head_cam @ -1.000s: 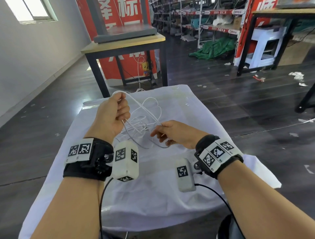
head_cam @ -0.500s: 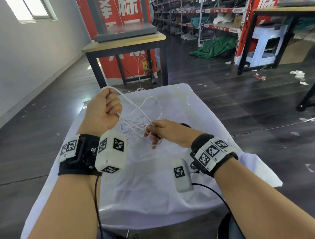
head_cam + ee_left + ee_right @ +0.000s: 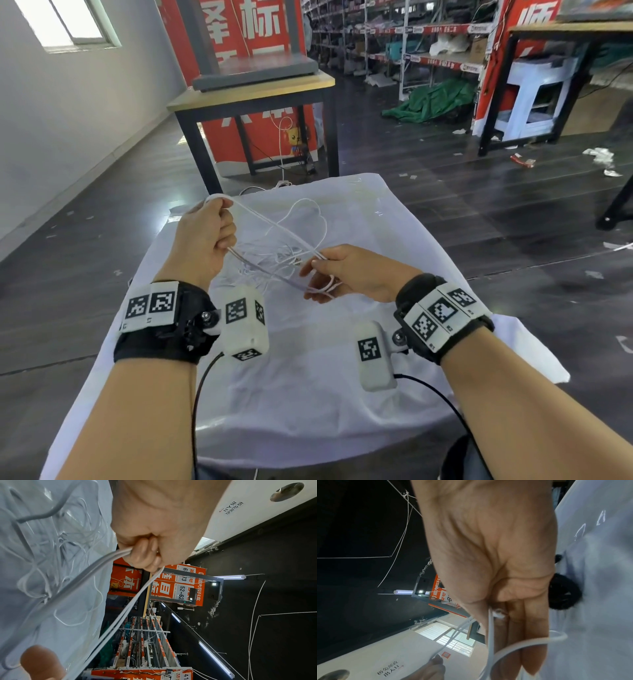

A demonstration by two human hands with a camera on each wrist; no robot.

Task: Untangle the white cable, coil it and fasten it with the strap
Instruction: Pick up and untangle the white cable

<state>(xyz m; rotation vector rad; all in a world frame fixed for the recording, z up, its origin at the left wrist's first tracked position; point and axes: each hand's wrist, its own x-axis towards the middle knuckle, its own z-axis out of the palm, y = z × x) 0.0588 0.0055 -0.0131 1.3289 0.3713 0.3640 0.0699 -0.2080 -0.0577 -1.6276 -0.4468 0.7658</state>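
The white cable [image 3: 274, 229] runs in several strands between my two hands above the white-clothed table [image 3: 308, 394]. My left hand [image 3: 209, 236] is a fist round one end of the loops, raised over the table's far left; the left wrist view shows the cable [image 3: 106, 559] leaving the curled fingers. My right hand [image 3: 329, 270] pinches the other end, and a loop of cable [image 3: 522, 643] lies across its fingers. The rest of the cable [image 3: 305, 219] is a loose tangle on the cloth between the hands. A black strap [image 3: 563, 593] lies on the cloth beside my right hand.
A wooden-topped table with black legs [image 3: 253, 96] stands just beyond the far edge of the cloth. A red banner [image 3: 239, 41] is behind it. Shelving racks [image 3: 411, 41] and another black-legged table [image 3: 548, 68] stand at the back right. Dark floor surrounds the table.
My left hand has lifted and moved left with its end of the loops, drawing the strands taut. My right hand has turned, and a loop now lies over its fingers.
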